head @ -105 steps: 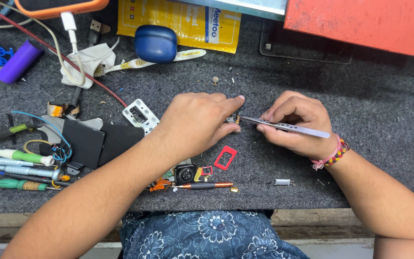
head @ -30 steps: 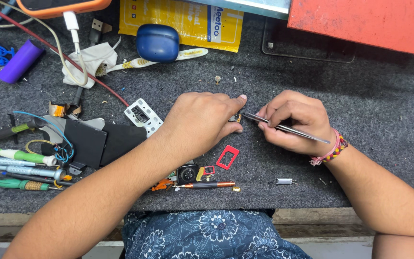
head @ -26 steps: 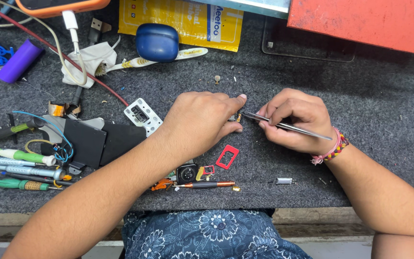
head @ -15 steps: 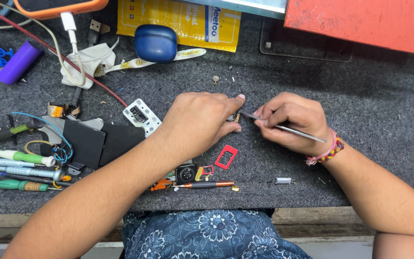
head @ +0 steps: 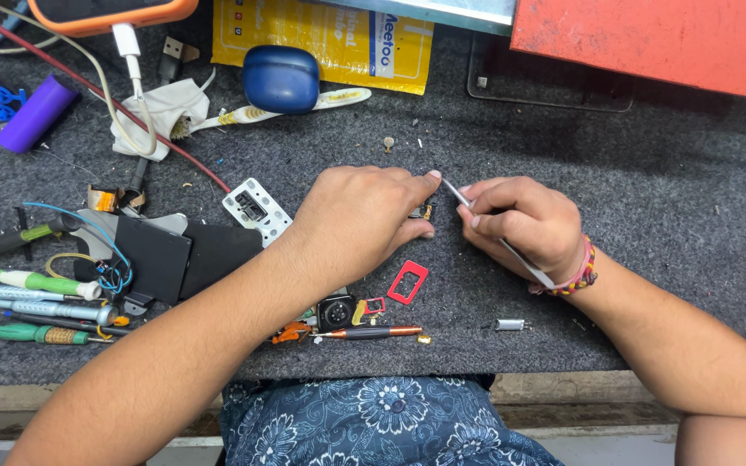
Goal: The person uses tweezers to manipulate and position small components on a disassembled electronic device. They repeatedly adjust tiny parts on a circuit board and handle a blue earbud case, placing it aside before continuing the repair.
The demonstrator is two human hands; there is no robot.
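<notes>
The right hand (head: pixel 524 226) pinches metal tweezers (head: pixel 500 242), tips meeting a tiny part (head: pixel 425 210) on the grey mat (head: pixel 666 207); the left hand (head: pixel 364 216) is curled over that part, pinning it; the step looks like fine picking or seating; next likely needs a steady, light touch; a red frame (head: pixel 407 282) lies nearby.

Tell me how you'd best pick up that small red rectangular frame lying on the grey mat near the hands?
The small red rectangular frame lies flat on the grey felt mat, open in the middle and clear of other parts. I would come straight down from above and pinch one of its long thin sides, one tip inside the opening and one outside, probably with fine tweezers, since it looks thin.
</notes>
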